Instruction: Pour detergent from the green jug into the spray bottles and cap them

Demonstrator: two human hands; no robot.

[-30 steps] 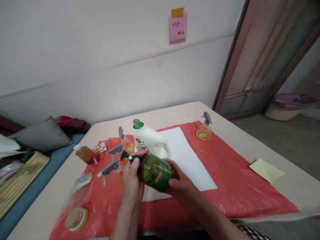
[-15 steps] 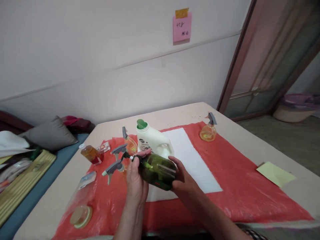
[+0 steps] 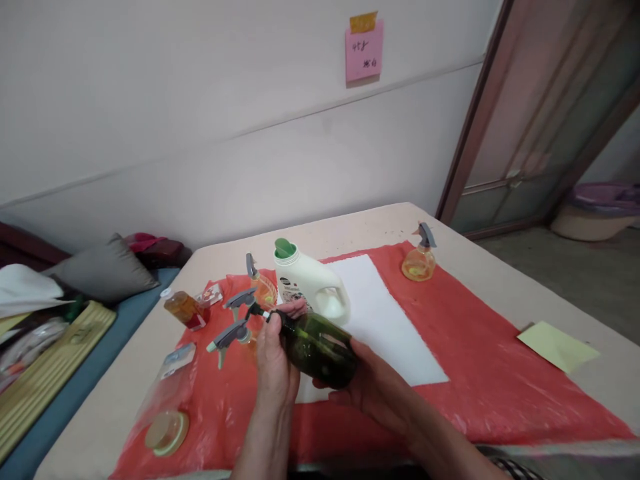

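A dark green pump bottle [image 3: 320,347] is held tilted above the table, its black pump head pointing to the upper left. My left hand [image 3: 277,353] is closed around the neck just below the pump. At the bottle's base, my right hand [image 3: 367,383] wraps the lower end from the right and below. Just behind stands a white jug [image 3: 310,280] with a green spout and no cap over it. To the left are several orange spray bottles with grey trigger heads, one trigger head [image 3: 227,337] close to my left hand.
Red plastic sheeting [image 3: 480,380] covers much of the table, with white paper [image 3: 380,313] on it. A spray bottle [image 3: 419,260] stands at the back right, near a yellow-green sheet [image 3: 557,347]. At left are an amber bottle [image 3: 185,308] and a round lidded container [image 3: 167,432].
The green bottle has turned about its length, so the red marking on its side no longer shows. My right hand has shifted further under its base.
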